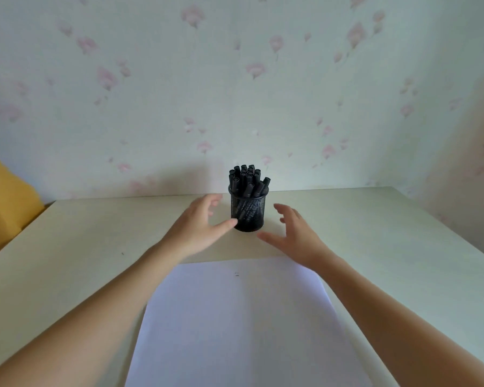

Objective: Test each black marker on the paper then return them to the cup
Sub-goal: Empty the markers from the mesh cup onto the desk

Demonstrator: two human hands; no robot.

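We log a pale table (375, 247) bearing a white paper (235, 331) nearest us, a mesh cup (247, 213) just beyond it, black markers (248, 180) standing upright inside. Our left hand (199, 227) and right hand (296, 233) flank the cup, fingers spread, holding nothing; the left thumb lies nearer, seemingly touching its base.

Bare table (375, 233) lies open on both sides — only the cup (248, 212) stands centre.
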